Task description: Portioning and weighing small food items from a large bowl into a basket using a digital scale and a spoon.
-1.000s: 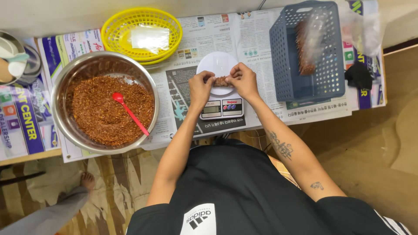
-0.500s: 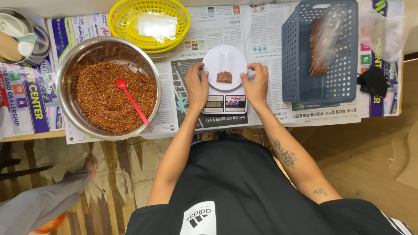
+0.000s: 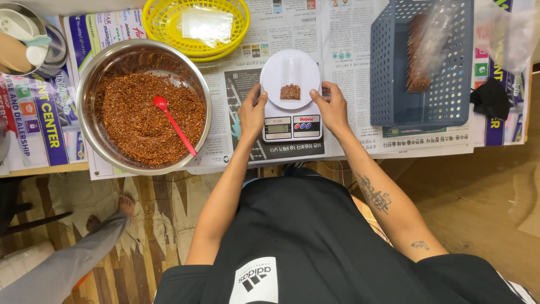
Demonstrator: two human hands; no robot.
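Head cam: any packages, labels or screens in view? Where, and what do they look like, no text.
Scale display: front of the white kitchen scale between both hands, small grey rectangle.
Button label: right of the display, white patch with coloured dots.
Clear bag: in the blue basket, holds a reddish-brown mix.
Flat clear packet: in the yellow basket.
Printed newspapers: cover the table.

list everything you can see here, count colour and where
kitchen scale: 1, white, table centre, on newspaper
small packet: 1, red-brown, on the scale's round plate
steel bowl: 1, silver, left, full of red-brown flakes
spoon: 1, red, in the bowl
yellow basket: 1, top, holds clear bags
blue crate: 1, right, holds filled bags
black cloth: 1, far right
another person's foot: 1, floor, lower left
left hand: beside the scale's left edge
right hand: beside its right edge
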